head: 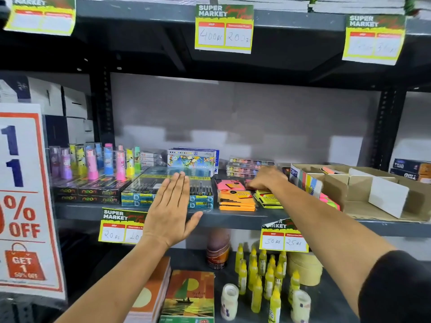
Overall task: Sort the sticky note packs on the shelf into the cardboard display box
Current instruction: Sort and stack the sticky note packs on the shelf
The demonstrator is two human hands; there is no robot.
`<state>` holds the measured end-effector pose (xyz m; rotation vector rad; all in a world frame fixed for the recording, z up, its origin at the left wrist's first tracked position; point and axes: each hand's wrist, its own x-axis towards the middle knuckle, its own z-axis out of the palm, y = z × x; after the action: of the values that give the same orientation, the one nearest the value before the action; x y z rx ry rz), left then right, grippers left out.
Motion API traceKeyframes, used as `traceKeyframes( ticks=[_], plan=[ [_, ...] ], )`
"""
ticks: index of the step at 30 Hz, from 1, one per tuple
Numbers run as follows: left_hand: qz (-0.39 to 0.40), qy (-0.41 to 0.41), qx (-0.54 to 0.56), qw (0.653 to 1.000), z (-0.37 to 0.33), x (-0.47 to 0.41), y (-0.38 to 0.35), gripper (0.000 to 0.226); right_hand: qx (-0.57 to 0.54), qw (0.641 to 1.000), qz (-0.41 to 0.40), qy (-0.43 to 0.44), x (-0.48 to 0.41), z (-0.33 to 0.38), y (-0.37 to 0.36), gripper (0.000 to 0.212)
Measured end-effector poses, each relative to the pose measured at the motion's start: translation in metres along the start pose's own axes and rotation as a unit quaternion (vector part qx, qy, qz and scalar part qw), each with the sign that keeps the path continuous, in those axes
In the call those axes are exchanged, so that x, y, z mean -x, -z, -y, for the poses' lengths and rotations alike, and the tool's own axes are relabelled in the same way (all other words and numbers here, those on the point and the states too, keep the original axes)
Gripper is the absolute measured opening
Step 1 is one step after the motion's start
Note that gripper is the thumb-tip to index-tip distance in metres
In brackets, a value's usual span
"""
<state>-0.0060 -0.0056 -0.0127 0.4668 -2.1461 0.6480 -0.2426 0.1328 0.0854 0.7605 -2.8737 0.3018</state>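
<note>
Sticky note packs lie on the middle shelf (233, 217): a pink pack (229, 185) on an orange stack (236, 200), and a yellow stack (268, 199) to their right. My right hand (265, 178) reaches down over the packs behind the yellow stack, fingers curled on a pink pack that is mostly hidden. My left hand (171, 206) hovers flat and open in front of the pen boxes, holding nothing. The cardboard display box (363, 194) stands at the right of the shelf, with a pink-green pack (328, 200) at its left front and another pack (330, 170) inside.
Blue pen boxes (144, 194) and black neon boxes (86, 194) fill the shelf's left, with colourful tubes (107, 164) behind. Oil pastel boxes (193, 160) stand at the back. Glue bottles (263, 276) and notebooks (189, 297) sit on the lower shelf. A sale sign (25, 197) hangs left.
</note>
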Motion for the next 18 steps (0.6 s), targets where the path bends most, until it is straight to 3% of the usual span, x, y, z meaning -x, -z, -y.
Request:
traceKeyframes(
  ticks=[6,18],
  plan=[
    [-0.008,-0.001,-0.002,1.0,0.0002,0.0,-0.0019,0.081,0.021,1.0,0.0,0.009,-0.0078,-0.003,-0.0019,0.042],
    [-0.011,-0.002,-0.005,1.0,0.0001,0.0006,-0.002,0.081,0.023,0.996,-0.091,0.007,-0.0001,-0.007,-0.0093,0.07]
  ],
)
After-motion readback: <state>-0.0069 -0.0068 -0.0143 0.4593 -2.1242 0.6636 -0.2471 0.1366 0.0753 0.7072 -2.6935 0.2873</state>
